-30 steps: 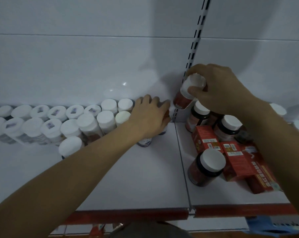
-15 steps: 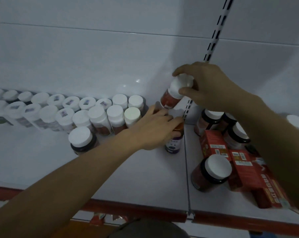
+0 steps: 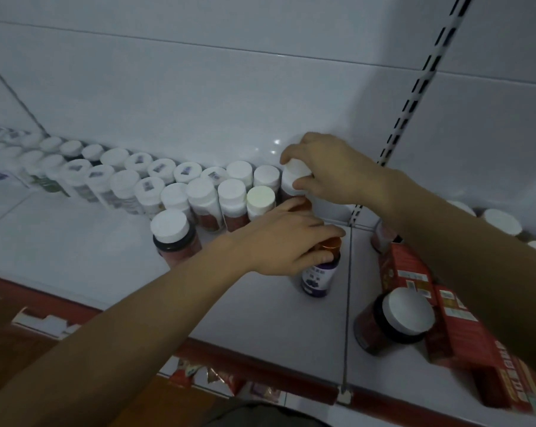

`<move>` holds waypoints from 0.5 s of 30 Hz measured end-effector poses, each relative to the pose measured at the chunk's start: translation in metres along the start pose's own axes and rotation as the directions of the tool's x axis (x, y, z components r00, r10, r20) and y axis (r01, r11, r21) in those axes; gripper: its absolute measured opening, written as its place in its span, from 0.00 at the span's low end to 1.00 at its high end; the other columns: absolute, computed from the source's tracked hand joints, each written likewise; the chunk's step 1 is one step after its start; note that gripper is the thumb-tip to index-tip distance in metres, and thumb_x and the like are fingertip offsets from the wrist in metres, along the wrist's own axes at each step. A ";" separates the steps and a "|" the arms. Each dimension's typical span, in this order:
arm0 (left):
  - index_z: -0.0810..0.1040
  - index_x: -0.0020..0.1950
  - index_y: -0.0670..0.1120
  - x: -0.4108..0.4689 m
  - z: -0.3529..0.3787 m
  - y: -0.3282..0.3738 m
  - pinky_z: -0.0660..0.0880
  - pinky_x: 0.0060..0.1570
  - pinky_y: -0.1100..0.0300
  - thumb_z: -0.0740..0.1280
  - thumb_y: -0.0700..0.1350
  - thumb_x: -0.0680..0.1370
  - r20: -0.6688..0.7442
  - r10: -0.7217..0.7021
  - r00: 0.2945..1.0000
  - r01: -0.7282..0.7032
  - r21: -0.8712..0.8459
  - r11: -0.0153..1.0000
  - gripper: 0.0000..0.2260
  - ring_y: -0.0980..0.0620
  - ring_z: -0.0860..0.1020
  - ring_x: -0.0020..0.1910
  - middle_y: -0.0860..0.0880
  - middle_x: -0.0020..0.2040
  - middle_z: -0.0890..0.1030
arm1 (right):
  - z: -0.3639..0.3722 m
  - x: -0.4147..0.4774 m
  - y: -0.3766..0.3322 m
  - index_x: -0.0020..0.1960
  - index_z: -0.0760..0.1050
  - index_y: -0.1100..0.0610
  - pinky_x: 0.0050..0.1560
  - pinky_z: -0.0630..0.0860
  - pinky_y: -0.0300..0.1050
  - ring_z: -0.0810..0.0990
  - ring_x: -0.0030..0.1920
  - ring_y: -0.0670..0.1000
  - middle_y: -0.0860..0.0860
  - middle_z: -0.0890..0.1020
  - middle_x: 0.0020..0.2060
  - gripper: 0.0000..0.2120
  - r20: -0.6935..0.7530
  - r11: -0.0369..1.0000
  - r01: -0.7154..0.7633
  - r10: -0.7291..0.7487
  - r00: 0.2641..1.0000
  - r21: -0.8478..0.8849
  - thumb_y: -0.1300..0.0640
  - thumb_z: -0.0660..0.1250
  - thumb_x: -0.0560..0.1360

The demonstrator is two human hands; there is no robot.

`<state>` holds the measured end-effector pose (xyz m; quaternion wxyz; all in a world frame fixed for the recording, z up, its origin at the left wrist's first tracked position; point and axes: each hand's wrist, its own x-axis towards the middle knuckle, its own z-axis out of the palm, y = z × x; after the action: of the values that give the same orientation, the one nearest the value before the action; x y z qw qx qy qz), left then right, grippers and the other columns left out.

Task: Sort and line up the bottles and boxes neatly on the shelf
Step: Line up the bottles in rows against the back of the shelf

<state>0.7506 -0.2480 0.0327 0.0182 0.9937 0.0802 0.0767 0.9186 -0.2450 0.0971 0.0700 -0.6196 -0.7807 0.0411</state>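
Bottle rows [image 3: 199,192] line the back wall [image 3: 199,87]; the far-left ones are blurred, labels unreadable; dark jar [image 3: 172,234] stands in front; left hand [image 3: 286,241] curls round gold-capped bottle [image 3: 319,274] mid-shelf [image 3: 291,318], its cap mostly hidden; right hand [image 3: 334,172] pinches the cap of the end bottle [image 3: 293,180], closing the back row, body hidden; red boxes [image 3: 408,269] are partly under the right arm, cut off at the edge.

- Looked like a shop, probably a pharmacy or supplement aisle.
- Showed a white retail shelf [image 3: 260,309] with a red front edge strip [image 3: 260,363].
- Had a slotted upright [image 3: 420,84] on a white back panel [image 3: 199,103], store gondola style.
- Stocked many near-identical white-capped bottles [image 3: 205,195] in double rows, stickers on some caps.
- Held matching red boxes [image 3: 407,269] with printed labels, plus a dark jar [image 3: 393,322].
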 end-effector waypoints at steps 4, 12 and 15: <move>0.73 0.72 0.49 0.003 0.000 0.002 0.66 0.67 0.53 0.60 0.57 0.83 -0.041 0.000 0.999 0.000 -0.001 1.000 0.20 0.50 0.77 0.55 0.50 0.58 0.82 | 0.010 0.004 0.000 0.69 0.75 0.49 0.55 0.76 0.54 0.77 0.53 0.57 0.52 0.72 0.58 0.22 0.027 0.999 0.017 -0.015 1.000 -0.047 0.58 0.72 0.76; 0.80 0.61 0.48 -0.059 -0.052 -0.044 0.76 0.54 0.50 0.62 0.52 0.81 -0.251 -0.370 0.894 0.337 -0.164 0.927 0.14 0.50 0.78 0.53 0.50 0.55 0.80 | 0.013 -0.015 0.015 0.67 0.76 0.52 0.58 0.74 0.52 0.78 0.54 0.56 0.54 0.77 0.55 0.17 0.030 1.000 0.001 -0.001 1.000 0.020 0.57 0.68 0.78; 0.78 0.64 0.49 -0.074 -0.067 -0.075 0.77 0.55 0.42 0.61 0.54 0.74 -0.065 -0.616 0.785 0.613 -0.056 0.788 0.21 0.44 0.78 0.56 0.47 0.58 0.78 | 0.009 -0.023 0.009 0.67 0.75 0.52 0.57 0.76 0.53 0.78 0.53 0.55 0.54 0.76 0.56 0.16 -0.033 0.998 0.018 -0.016 0.999 0.054 0.57 0.65 0.80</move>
<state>0.6560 -0.1848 0.0839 0.0550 0.9092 0.3984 0.1076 0.9305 -0.2649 0.0856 0.0997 -0.6113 -0.7834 0.0517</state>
